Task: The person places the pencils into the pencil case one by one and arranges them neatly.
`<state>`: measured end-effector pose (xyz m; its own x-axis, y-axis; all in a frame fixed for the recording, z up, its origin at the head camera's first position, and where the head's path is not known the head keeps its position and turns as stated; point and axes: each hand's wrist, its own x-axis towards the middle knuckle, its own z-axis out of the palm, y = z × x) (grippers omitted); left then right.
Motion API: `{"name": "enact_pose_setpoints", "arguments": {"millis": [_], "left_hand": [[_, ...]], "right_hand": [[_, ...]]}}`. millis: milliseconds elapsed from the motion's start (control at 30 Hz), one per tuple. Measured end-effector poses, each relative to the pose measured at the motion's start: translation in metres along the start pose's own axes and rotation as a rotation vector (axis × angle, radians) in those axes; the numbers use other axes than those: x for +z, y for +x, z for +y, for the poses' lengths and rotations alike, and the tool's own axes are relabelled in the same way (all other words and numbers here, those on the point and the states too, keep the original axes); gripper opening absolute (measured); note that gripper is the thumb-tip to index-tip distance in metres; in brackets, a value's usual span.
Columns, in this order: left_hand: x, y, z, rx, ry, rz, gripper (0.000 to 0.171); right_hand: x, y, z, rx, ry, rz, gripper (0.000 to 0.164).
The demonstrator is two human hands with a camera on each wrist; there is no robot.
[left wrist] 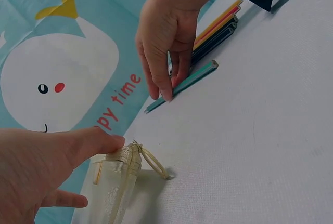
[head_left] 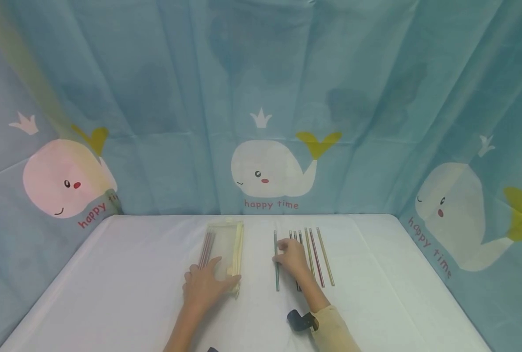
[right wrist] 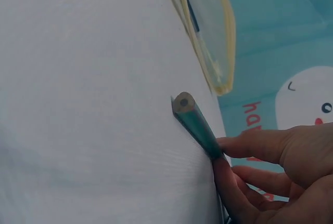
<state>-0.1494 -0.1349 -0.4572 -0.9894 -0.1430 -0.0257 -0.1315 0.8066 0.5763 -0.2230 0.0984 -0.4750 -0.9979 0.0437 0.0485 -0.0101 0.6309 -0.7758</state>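
My right hand (head_left: 293, 256) pinches a teal pencil (head_left: 276, 274) between thumb and fingertips; the pencil lies lengthwise, close over the white table. In the right wrist view, the flat end of the same pencil (right wrist: 193, 122) points toward the camera. My left hand (head_left: 206, 286) rests spread across a pale yellow mesh pencil pouch (head_left: 226, 239), its thumb (left wrist: 106, 143) pressed along the zipper edge. Inside the pouch, along its left side, are several reddish and dark pencils (head_left: 206, 249), partly covered by the fingers.
Right of the teal pencil lie dark pencils (head_left: 301, 237), partly behind my right hand, then a yellow-green pencil (head_left: 309, 249), a red pencil (head_left: 317, 259) and a gold pencil (head_left: 325, 256). A cord loop (left wrist: 153, 161) hangs from the pouch's zipper. A blue whale-print curtain (head_left: 177, 122) surrounds the table.
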Motion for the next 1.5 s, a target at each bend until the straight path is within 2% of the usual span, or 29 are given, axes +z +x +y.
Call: {"name": "enact_pose_setpoints", "arguments": {"millis": [300, 567, 667, 1167, 1500], "left_hand": [[0.000, 0.000, 0.000, -0.007, 0.007, -0.006, 0.088], [0.000, 0.000, 0.001, -0.006, 0.013, -0.007, 0.089], [0.000, 0.000, 0.001, -0.001, 0.012, -0.006, 0.089], [-0.001, -0.001, 0.000, 0.006, 0.015, -0.011, 0.087], [-0.001, -0.001, -0.001, 0.013, 0.011, -0.015, 0.087]], "right_hand": [[-0.002, 0.002, 0.001, 0.015, 0.023, -0.010, 0.047], [-0.007, 0.001, 0.000, 0.063, 0.129, -0.024, 0.049], [-0.010, 0.001, -0.001, 0.073, 0.137, -0.020, 0.048], [-0.015, 0.004, 0.003, 0.098, 0.170, -0.063, 0.047], [-0.015, 0.003, 0.002, 0.086, 0.249, -0.088, 0.048]]}}
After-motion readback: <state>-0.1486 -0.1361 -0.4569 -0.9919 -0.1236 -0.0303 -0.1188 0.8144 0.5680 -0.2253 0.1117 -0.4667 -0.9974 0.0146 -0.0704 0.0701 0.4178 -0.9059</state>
